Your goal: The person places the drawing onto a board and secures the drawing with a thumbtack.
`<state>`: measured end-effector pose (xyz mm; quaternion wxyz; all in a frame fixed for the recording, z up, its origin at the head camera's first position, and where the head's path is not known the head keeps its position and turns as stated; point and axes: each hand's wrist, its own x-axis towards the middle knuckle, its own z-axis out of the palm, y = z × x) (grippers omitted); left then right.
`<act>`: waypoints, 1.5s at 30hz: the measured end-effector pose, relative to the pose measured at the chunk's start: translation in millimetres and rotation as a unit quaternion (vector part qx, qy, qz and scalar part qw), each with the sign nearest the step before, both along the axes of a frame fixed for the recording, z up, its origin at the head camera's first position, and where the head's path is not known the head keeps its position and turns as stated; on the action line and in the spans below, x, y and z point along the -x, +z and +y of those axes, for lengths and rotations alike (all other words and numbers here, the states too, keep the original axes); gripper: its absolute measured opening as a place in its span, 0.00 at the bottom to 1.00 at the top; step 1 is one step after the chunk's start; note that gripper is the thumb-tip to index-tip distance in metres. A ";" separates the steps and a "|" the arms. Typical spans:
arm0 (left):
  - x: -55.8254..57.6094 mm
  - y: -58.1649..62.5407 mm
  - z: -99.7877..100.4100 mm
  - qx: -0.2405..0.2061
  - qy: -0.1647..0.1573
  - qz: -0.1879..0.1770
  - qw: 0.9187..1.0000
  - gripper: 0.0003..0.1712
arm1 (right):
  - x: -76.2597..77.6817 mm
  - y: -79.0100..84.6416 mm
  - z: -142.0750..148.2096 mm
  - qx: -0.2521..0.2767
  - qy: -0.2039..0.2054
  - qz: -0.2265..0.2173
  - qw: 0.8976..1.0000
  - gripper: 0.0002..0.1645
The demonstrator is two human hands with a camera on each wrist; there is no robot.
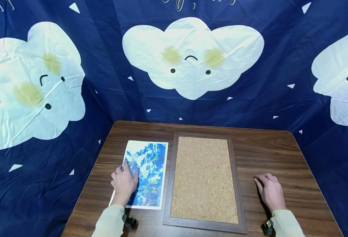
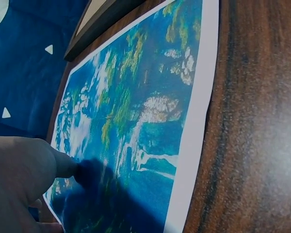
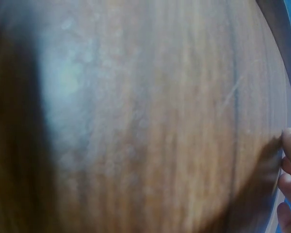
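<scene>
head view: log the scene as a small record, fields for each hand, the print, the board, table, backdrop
left hand: over the left edge of the print, touching it
right hand: fingers loosely bent, right of the cork board, nothing visibly held
print: blue landscape, white border, left of the board
board: brown frame, bare cork face
table: dark wood grain, under print and board
backdrop: navy cloth, white cloud faces upside down
</scene>
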<state>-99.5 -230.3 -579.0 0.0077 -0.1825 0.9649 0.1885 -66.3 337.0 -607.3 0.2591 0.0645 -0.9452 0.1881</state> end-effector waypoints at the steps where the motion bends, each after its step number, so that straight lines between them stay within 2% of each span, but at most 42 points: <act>1: 0.1 0.0 0.0 0.000 0.001 0.002 1.000 0.47 | -0.1 -0.2 0.1 -0.001 0.000 0.000 1.000 0.08; 20: 2.4 2.8 0.8 -0.008 0.012 0.017 1.000 0.48 | -0.6 -0.2 1.7 0.001 0.001 -0.004 1.000 0.08; 30: 2.6 9.3 -6.8 -0.007 0.018 0.002 1.000 0.51 | -3.5 1.6 2.2 0.005 -0.004 -0.013 1.000 0.08; 35: 3.8 8.8 -11.9 -0.012 0.018 0.017 1.000 0.50 | -4.0 2.4 2.6 0.009 -0.010 -0.018 1.000 0.08; 42: 4.5 9.6 -20.8 -0.009 0.008 0.053 0.999 0.43 | -4.1 2.5 2.9 0.012 -0.012 -0.021 1.000 0.09; 45: 4.7 9.8 -23.8 -0.014 0.006 0.056 0.998 0.41 | -4.6 2.6 3.3 0.013 -0.012 -0.021 1.000 0.09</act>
